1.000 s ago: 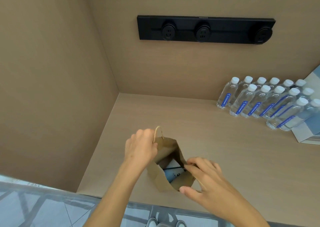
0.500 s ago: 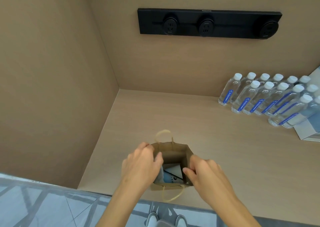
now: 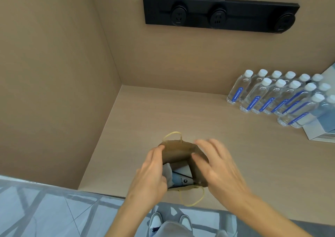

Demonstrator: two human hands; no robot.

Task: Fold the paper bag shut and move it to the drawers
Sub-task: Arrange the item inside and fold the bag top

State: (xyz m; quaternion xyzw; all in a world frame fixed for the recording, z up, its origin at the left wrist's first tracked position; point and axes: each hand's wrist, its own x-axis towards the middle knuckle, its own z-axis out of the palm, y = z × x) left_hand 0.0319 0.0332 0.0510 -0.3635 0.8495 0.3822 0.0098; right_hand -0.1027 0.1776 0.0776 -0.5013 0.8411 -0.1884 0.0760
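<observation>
Head view: one paper bag (image 3: 178, 151) between left hand (image 3: 151, 173) and right hand (image 3: 217, 168), both grips wide.

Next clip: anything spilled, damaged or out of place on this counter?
Nothing spilled or damaged. The brown paper bag stands open at the front edge of the wooden counter, its near cord handle dangling over that edge. The clear plastic water bottles stand in tidy rows.

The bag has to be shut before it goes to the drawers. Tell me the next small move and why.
Probably press the side walls inward to flatten the mouth for folding. The paper bag stands wide open with a package showing inside; the left hand lies against its left wall and the open right hand is at its right wall.
</observation>
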